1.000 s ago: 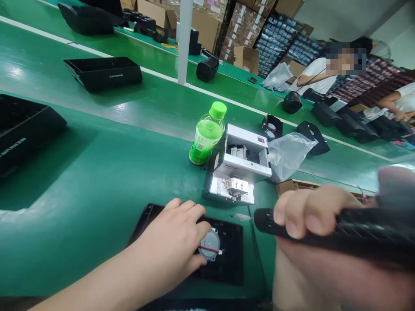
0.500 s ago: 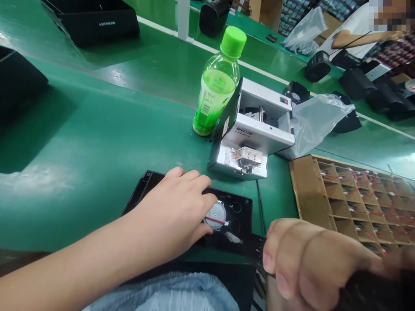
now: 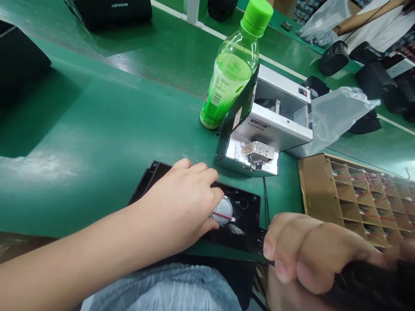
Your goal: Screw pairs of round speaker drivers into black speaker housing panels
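My left hand (image 3: 191, 201) reaches over a black plastic panel (image 3: 253, 207), its thumb and fingers curled at the left side of a round silver speaker (image 3: 223, 211) seated in the panel. A red wire (image 3: 222, 215) with a small white connector crosses the speaker. My right hand (image 3: 301, 250) is wrapped around a black electric screwdriver (image 3: 262, 242) with white marks near its front. The front of the screwdriver is at the panel's lower right corner; its tip is hard to make out against the black plastic.
Behind the panel stands a silver WEIXIN machine (image 3: 264, 125) beside a green-capped bottle (image 3: 227, 77). A divided cardboard box (image 3: 314, 181) with wired parts lies at right, near a clear plastic bag (image 3: 337, 116). Black housings (image 3: 113, 13) sit at the far left; another person's arm (image 3: 366, 19) shows at the top right.
The view has shifted, so the bottle, machine and box appear farther right, and the bottle and machine higher. Both hands keep their hold, and the screwdriver stays at the panel's right end.
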